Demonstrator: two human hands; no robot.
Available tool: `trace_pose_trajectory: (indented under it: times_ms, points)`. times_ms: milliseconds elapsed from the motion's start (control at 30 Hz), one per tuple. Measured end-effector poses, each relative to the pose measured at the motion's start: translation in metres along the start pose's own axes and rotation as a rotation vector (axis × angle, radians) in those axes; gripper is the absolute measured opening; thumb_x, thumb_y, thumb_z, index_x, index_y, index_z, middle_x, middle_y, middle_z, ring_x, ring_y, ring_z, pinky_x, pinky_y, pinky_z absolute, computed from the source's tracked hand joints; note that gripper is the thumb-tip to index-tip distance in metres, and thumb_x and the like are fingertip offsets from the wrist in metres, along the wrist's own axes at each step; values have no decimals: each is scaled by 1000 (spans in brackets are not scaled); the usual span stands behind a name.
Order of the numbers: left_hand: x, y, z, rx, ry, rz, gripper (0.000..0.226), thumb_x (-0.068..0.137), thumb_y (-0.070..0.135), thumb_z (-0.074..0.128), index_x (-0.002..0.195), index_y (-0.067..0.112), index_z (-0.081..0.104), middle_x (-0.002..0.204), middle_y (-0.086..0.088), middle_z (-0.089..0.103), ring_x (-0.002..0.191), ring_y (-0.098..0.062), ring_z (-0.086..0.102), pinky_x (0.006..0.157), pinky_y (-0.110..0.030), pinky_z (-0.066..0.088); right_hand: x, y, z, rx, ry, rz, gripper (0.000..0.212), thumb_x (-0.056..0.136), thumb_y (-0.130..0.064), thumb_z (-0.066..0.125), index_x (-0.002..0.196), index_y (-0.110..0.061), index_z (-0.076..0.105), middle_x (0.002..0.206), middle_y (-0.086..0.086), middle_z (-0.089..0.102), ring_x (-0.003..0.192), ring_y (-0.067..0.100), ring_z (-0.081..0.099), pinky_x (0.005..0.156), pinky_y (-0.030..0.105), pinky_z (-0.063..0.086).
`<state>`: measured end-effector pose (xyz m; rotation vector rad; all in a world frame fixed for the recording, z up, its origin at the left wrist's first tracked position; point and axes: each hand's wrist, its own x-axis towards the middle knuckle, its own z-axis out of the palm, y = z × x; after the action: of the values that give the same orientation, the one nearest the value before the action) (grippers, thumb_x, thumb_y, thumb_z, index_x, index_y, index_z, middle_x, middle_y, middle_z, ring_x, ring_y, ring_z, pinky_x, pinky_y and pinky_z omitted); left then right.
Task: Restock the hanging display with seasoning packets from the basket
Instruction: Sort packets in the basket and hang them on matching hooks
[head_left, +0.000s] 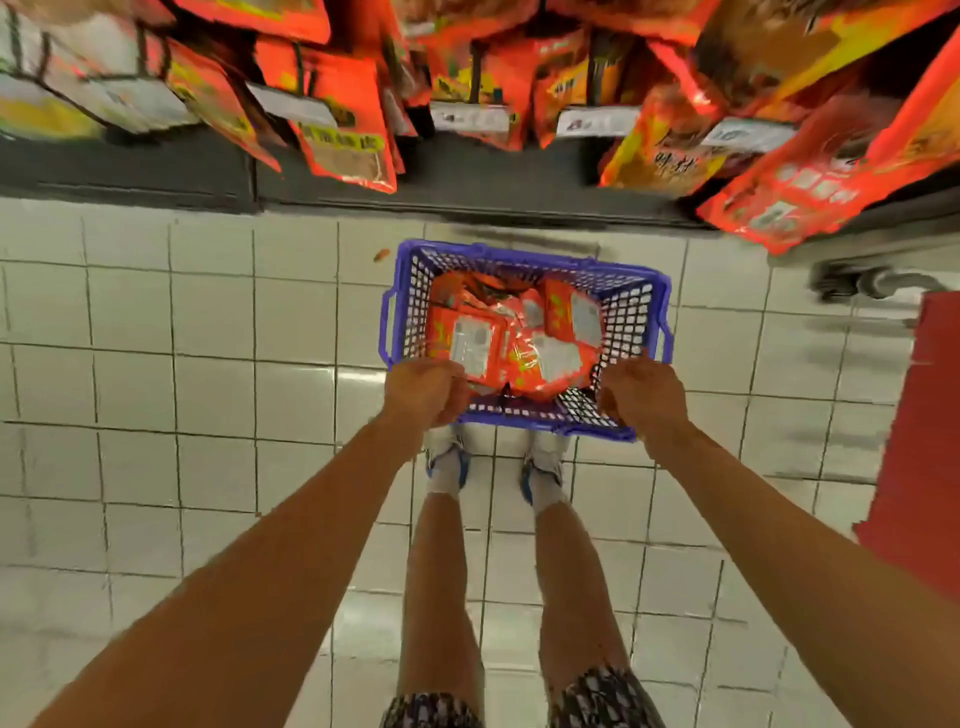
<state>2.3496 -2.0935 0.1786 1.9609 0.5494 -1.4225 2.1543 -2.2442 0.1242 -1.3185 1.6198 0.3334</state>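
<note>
- The basket (524, 332) stands on the tiled floor (208, 364) just in front of the person's feet, below the hanging display (467, 78).
- Seasoning packets (514, 332) fill the basket bottom in a loose pile.
- The left hand (423, 392) sits at the basket's near-left corner, fingers curled; whether it grips a packet or the rim cannot be told.
- The right hand (641, 395) curls over the near-right corner of the rim.
- Judged progress: early; no packet is lifted clear, so the basket load remains to be hung.
</note>
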Motion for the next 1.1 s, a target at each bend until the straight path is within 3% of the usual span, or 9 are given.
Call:
trace_pose_trajectory:
  times_ms: [100, 200, 367, 567, 733, 900, 967, 1033, 1100]
  points:
    - [68, -33, 12, 74, -46, -16, 11, 91, 10, 63, 81, 14, 63, 87, -13, 67, 79, -27, 59, 66, -32, 51, 60, 36, 43, -136, -15, -36, 22, 86, -15, 60, 74, 2, 67, 75, 24, 69, 67, 28, 57, 64, 45, 50]
    - [127, -57, 23, 132, -45, -62, 13, 90, 12, 66, 78, 17, 63, 73, -3, 69, 75, -23, 62, 61, -28, 53, 119, 67, 78, -332, -25, -111, 21, 88, -17, 60, 71, -7, 67, 77, 15, 68, 75, 27, 59, 63, 34, 40]
    - [205, -79, 37, 129, -31, -107, 16, 91, 11, 62, 76, 17, 63, 59, 3, 68, 58, -15, 64, 57, -25, 53, 203, 91, 114, -638, -53, -197, 33, 93, -27, 59, 122, -12, 64, 128, 14, 65, 117, 35, 60, 91, 35, 46]
    - [246, -93, 45, 172, -65, -93, 20, 101, 13, 51, 83, 18, 59, 54, 2, 68, 58, -11, 67, 68, -28, 52, 254, 92, 145, -650, 54, -237, 51, 92, -31, 65, 138, -15, 49, 127, 19, 63, 114, 42, 61, 89, 42, 51]
    - [248, -101, 45, 179, -120, -117, 34, 98, 6, 49, 66, 13, 58, 55, 0, 60, 60, -15, 44, 59, -26, 35, 266, 85, 150, -806, 63, -260, 57, 97, -41, 60, 146, -16, 43, 137, 19, 53, 126, 40, 52, 97, 50, 51]
    - [242, -90, 47, 337, -314, -227, 38, 107, 8, 26, 74, 19, 39, 76, 3, 38, 67, -9, 36, 59, -20, 30, 257, 86, 138, -665, 155, -373, 31, 102, -23, 49, 128, -14, 64, 107, 18, 71, 95, 39, 67, 72, 36, 50]
    - [237, -89, 48, 318, -283, -187, 32, 105, 10, 36, 77, 17, 47, 81, -5, 54, 70, -16, 53, 63, -20, 42, 247, 84, 125, -512, 162, -468, 29, 104, -23, 48, 109, -6, 70, 82, 16, 70, 70, 33, 63, 60, 28, 39]
    - [234, -86, 58, 335, -132, -58, 20, 100, 13, 53, 82, 17, 61, 100, -15, 74, 92, -30, 72, 82, -39, 60, 235, 77, 109, -464, 145, -516, 26, 101, -21, 54, 91, -5, 72, 59, 1, 57, 49, 17, 49, 49, 25, 32]
    - [226, -83, 64, 321, -59, 66, 12, 93, 12, 62, 91, 21, 70, 106, -15, 75, 102, -36, 72, 92, -49, 59, 222, 65, 91, -399, 114, -535, 28, 96, -21, 62, 71, -10, 68, 50, -8, 46, 44, 5, 42, 48, 19, 31]
